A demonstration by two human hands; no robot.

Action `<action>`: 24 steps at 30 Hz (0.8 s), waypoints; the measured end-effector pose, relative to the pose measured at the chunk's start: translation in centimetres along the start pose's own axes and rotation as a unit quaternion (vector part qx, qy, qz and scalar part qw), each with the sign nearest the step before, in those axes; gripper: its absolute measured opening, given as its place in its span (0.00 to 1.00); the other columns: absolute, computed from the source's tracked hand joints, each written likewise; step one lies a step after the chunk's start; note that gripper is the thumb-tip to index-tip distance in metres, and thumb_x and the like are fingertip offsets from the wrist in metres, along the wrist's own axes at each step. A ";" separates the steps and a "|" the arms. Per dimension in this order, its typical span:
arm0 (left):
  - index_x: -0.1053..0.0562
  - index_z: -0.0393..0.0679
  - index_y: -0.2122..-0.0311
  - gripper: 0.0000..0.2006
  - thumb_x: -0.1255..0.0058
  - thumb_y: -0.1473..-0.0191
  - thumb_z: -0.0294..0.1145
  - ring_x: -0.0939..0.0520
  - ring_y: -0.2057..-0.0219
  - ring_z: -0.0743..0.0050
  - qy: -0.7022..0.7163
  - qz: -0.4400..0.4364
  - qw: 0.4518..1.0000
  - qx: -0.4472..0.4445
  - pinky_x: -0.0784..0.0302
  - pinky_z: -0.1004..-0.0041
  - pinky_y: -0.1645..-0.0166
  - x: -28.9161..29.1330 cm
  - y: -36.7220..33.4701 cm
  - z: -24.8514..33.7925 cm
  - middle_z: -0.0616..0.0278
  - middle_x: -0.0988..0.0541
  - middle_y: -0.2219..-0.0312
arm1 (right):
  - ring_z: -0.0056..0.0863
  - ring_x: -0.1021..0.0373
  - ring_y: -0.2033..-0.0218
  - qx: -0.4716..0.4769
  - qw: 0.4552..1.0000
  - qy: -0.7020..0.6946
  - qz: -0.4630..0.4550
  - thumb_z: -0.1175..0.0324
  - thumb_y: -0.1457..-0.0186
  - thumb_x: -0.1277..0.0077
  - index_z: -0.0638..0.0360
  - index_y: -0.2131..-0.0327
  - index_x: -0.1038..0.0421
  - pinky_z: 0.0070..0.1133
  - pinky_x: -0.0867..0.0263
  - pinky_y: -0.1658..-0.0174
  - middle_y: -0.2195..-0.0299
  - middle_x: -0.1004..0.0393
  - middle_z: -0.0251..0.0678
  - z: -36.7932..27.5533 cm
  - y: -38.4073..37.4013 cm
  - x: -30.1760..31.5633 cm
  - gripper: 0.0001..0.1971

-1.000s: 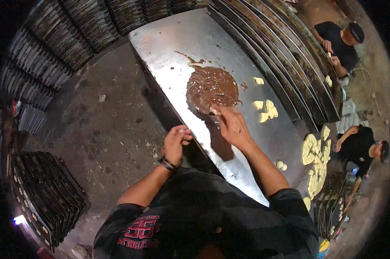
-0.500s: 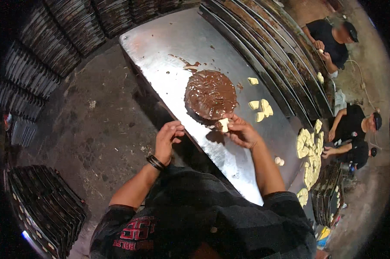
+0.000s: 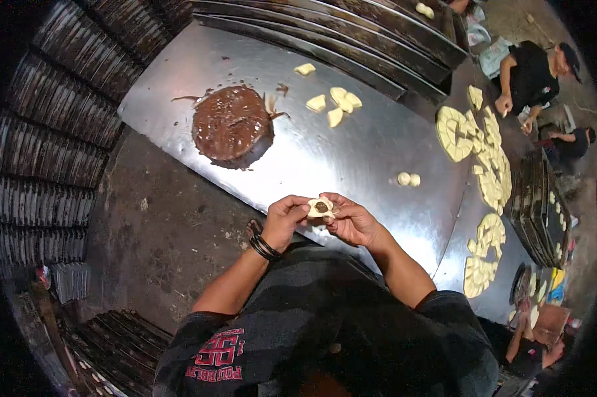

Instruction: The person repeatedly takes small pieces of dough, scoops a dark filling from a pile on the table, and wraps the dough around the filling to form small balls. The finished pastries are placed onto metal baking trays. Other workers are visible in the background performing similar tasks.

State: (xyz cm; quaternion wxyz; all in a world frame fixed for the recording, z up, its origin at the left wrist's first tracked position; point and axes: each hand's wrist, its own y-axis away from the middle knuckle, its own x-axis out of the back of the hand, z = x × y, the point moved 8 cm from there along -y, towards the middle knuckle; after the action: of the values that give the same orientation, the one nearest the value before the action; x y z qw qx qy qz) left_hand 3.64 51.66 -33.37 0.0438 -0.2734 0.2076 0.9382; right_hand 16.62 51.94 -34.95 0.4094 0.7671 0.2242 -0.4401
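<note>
Smooth silvery metal worktable (image 3: 351,152) extends before me. Fingertips of my left hand (image 3: 288,220) and right hand (image 3: 355,223) pinch opposite sides of a flat, pale-yellow dough piece (image 3: 322,216), positioned between them near the table's front edge. Status: dark-brown filling (image 3: 321,207) is at its centre; the dough rim is not closed over it. Farther out lie a glossy brown round mound (image 3: 232,122) and unfilled pale-yellow dough wedges (image 3: 344,104).

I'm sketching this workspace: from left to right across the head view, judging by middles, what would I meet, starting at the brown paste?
Brown paste → left hand → dough piece with brown filling → right hand → two dough balls → large spread of cut dough.
</note>
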 end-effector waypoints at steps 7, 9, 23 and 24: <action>0.27 0.33 0.59 0.20 0.65 0.40 0.39 0.25 0.70 0.77 -0.241 0.015 0.964 -0.107 0.29 0.77 0.65 -2.9 0.4 0.7 0.56 0.24 0.64 | 0.30 0.28 0.66 0.256 0.759 0.584 0.130 0.79 0.49 0.55 0.64 0.59 0.30 0.20 0.30 0.66 0.65 0.28 0.42 -5.6 2.9 -2.0 0.12; 0.27 0.31 0.59 0.22 0.67 0.39 0.41 0.24 0.69 0.74 -0.350 0.027 0.906 -0.238 0.28 0.75 0.63 -4.4 1.1 3.3 0.52 0.26 0.60 | 0.28 0.28 0.67 0.386 0.553 0.736 0.064 0.79 0.51 0.54 0.63 0.61 0.29 0.21 0.30 0.67 0.68 0.27 0.41 -6.7 3.2 -8.2 0.11; 0.27 0.29 0.62 0.14 0.59 0.42 0.32 0.22 0.61 0.71 -0.199 -0.233 0.951 -0.042 0.25 0.75 0.61 -4.2 -0.9 3.3 0.53 0.35 0.48 | 0.28 0.31 0.66 0.370 0.557 0.657 0.348 0.75 0.52 0.53 0.60 0.66 0.28 0.23 0.35 0.64 0.66 0.28 0.36 -2.1 8.5 4.4 0.08; 0.28 0.29 0.60 0.13 0.57 0.43 0.30 0.22 0.63 0.73 -0.175 -0.196 0.965 -0.013 0.24 0.77 0.64 -2.9 -1.4 3.2 0.54 0.34 0.50 | 0.27 0.32 0.66 0.351 0.632 0.583 0.370 0.72 0.50 0.54 0.58 0.67 0.28 0.23 0.37 0.63 0.64 0.28 0.33 -0.6 9.3 6.2 0.06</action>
State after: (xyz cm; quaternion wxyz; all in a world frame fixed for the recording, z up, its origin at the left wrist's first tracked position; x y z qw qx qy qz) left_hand 4.76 54.33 -29.93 0.2594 -0.1408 0.1270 0.9470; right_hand 26.68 47.13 -36.14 0.0216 0.9682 -0.0579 0.2424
